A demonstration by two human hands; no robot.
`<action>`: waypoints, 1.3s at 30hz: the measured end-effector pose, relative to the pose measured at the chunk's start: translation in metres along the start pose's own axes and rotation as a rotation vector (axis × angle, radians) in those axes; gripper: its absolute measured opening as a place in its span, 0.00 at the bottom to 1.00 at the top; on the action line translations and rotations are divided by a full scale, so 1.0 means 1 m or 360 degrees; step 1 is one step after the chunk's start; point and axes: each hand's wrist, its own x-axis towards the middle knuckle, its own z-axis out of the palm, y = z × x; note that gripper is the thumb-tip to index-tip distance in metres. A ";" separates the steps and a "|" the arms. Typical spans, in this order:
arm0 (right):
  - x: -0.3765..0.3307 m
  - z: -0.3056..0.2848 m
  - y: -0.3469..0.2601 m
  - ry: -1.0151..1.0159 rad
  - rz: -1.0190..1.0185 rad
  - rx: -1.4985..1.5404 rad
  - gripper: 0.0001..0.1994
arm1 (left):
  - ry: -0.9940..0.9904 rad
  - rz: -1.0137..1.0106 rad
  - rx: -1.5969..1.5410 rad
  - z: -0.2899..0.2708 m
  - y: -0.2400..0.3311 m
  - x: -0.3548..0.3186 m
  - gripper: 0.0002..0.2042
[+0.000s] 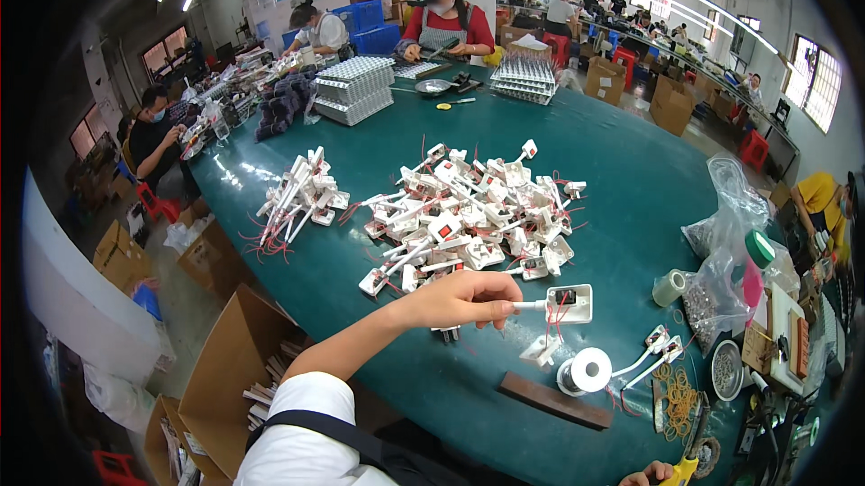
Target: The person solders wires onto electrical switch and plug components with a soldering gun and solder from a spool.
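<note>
My left hand [473, 299] is closed on the white stem of a white plastic switch housing [584, 303], a small open box with a black switch and thin red wires inside. Just below it, a second white housing piece [541, 351] stands beside a spool of solder wire [590, 369]. At the lower edge my right hand [647, 475] shows only in part, its fingers closed round a yellow-handled tool [685, 470] that looks like a soldering iron. Beyond my left hand lies a large heap of similar switch housings [468, 207].
A smaller pile of housings [302, 193] lies to the left. A dark bar [554, 400], rubber bands [680, 405], a metal dish [726, 369] and plastic bags [721, 279] lie near right. Across the table a co-worker [441, 22] sits by stacked white trays [353, 90]. Cardboard boxes [234, 369] stand at left.
</note>
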 end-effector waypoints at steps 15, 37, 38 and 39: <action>0.000 -0.008 -0.003 0.0077 -0.0085 -0.0149 0.17 | -0.0025 -0.0150 0.0095 -0.029 0.012 -0.043 0.09; 0.003 0.000 0.009 0.0077 -0.0090 0.0031 0.16 | -0.0546 0.0044 0.0943 0.052 -0.060 0.022 0.07; 0.003 0.001 0.010 0.0095 -0.0093 0.0006 0.15 | -0.0573 0.0044 0.0935 0.054 -0.064 0.024 0.07; 0.005 0.000 0.010 0.0110 -0.0113 0.0003 0.15 | -0.0534 0.0099 0.0981 0.055 -0.066 0.025 0.06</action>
